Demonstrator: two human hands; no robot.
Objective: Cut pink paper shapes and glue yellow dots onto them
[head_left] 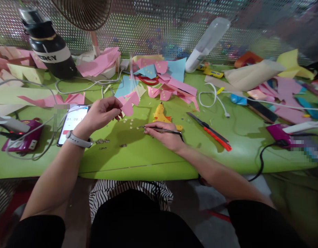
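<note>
My left hand [104, 112], with a pale watch band on its wrist, is raised over the green table [153, 168] with its fingers closed on a pink paper piece [128, 105]. My right hand [164, 133] rests on the table, its fingers closed round thin metal tweezers [161, 130] that point left. The tweezer tip is beside small pale squares [131, 124] scattered on the green surface. Tiny dark bits [102, 141] lie nearer the front, below the left hand. Just behind the right hand is a yellow glue gun [160, 113].
A red and black cutter [210, 131] lies right of my right hand. A phone [72, 124] is under my left wrist. Behind are a black bottle [54, 51], a fan [82, 12], a clear bottle [209, 43], paper scraps and white cables. Purple power strips [26, 136] sit at both sides.
</note>
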